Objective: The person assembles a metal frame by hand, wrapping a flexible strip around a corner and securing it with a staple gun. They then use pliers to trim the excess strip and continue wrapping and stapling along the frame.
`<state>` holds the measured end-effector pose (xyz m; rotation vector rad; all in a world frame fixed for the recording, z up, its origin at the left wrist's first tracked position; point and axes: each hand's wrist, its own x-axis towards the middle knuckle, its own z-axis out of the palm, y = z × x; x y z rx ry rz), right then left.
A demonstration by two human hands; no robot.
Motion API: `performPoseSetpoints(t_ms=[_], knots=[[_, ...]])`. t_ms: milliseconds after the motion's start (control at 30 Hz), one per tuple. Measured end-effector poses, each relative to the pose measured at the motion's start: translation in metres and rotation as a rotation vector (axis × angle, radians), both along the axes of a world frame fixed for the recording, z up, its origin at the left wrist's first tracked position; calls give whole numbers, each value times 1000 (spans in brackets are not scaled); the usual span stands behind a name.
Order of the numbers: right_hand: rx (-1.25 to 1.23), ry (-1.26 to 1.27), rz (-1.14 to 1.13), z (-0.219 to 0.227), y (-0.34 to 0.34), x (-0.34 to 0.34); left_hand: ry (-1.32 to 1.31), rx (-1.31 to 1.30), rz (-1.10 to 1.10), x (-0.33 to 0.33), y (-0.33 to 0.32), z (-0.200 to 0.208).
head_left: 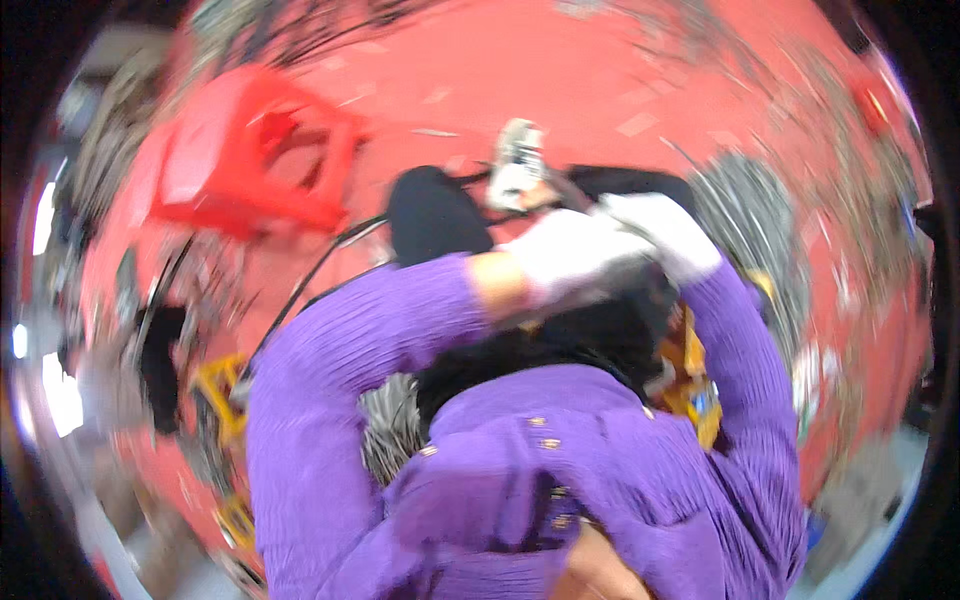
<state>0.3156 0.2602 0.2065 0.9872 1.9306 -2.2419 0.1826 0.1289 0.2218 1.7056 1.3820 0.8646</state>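
Both my hands wear white gloves and meet over my lap, blurred by motion. My left hand (582, 255) reaches in from the left, its bare wrist showing below the purple sleeve. Against it, on the right, lies my right hand (662, 232). A dark strip (568, 188) sticks out from between the gloves toward my shoe; which hand bears on it I cannot make out. Something dark grey shows just under the gloves, too smeared to name. The fingers of both hands are blurred together. A black cable (322, 268) runs along the floor left of my knee.
A red plastic stool (250, 150) lies on its side at the left on the red floor (460, 70). Grey strands, like wire, are heaped (755, 215) at my right. Yellow plastic things (222, 390) stand at the left, and dark cables (310, 35) lie at the back.
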Motion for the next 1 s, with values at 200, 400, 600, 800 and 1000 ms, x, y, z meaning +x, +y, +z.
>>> performPoseSetpoints(t_ms=[200,400,600,800,1000], knots=[[-31,-15,-126,12,-10,12,11,-360,98,11,23,-15],[-260,120,-84,7,-3,21,27,-437,164,18,34,-24],[-604,492,-292,-30,56,92,412,171,-216,1,26,-28],[913,-851,-581,-141,50,292,-151,-235,4,-14,5,-15],[822,-1103,-720,-210,25,352,-162,-328,137,-9,-2,8]])
